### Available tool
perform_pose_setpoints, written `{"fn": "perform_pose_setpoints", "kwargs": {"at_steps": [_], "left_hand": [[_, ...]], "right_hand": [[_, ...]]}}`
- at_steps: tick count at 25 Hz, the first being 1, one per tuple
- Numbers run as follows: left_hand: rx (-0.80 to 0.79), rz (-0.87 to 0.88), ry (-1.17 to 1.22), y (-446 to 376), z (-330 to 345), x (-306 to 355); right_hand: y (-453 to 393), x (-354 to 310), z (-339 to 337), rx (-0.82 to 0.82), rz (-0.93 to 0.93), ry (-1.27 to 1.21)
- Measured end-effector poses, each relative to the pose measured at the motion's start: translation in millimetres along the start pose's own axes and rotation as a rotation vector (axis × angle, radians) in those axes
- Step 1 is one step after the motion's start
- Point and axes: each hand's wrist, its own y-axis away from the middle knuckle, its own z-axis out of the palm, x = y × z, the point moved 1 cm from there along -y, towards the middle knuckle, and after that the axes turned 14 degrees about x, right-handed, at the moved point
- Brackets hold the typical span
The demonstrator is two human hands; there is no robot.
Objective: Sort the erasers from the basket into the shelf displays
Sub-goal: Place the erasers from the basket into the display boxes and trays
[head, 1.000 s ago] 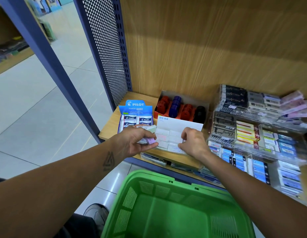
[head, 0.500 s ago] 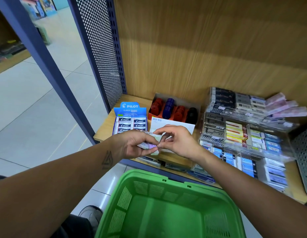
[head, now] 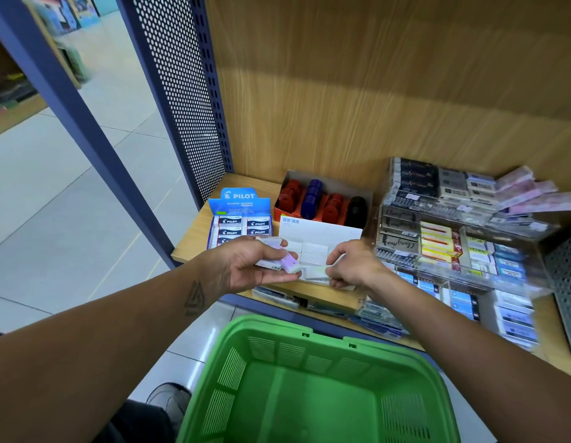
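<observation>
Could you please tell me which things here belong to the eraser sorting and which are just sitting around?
Part of the job:
- left hand, holding a few pastel erasers
- right hand, pinching a pale green eraser
- white eraser display box
- Pilot eraser box
- green basket

Just there:
- box of red, blue and black stamps
- clear acrylic rack
- perforated side panel

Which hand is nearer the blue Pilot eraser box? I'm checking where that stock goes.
Left. The left hand holds erasers just in front of the Pilot box; the right hand is further right, over the white box.
</observation>
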Motion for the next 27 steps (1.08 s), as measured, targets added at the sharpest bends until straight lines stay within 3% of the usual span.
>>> {"fn": "perform_pose_setpoints", "kwargs": {"at_steps": [3,8,10,12,15,20,23,27], "left_hand": [[-0.032,0.034,-0.007,0.4,-0.7,-0.3],[-0.105,0.025,-0.03,3.7,-5.8,0.2],[-0.125,0.027,-0.063,4.8,-4.9,-1.7],[-0.144,0.034,-0.098,5.9,-1.3,-2.6],[-0.207,0.057,-0.189,11.8,9.6,-4.1],[-0.287,0.077,-0.264,21.9,22.8,-11.7],[-0.209,0.069,-0.217,18.8,23.4,-8.7],[-0.124,0.011,-0.069,19.0,20.8,-4.5]], "right_hand": [[0.6,0.6,8.7,0.022,0.017,-0.042],[6.2,-9.7,7.0,0.119,-0.266,0.339],[11.0,-22.1,1.6,0.125,-0.384,0.137],[20.8,-36.4,-4.9,0.007,-0.478,-0.193],[37.2,-46.9,-9.3,-0.141,-0.647,-0.231],[31.5,-35.0,-14.6,-0.109,-0.56,-0.168],[27.9,-28.1,-22.0,-0.115,-0.423,-0.336],[21.6,-19.5,-27.7,0.014,-0.507,-0.233]]}}
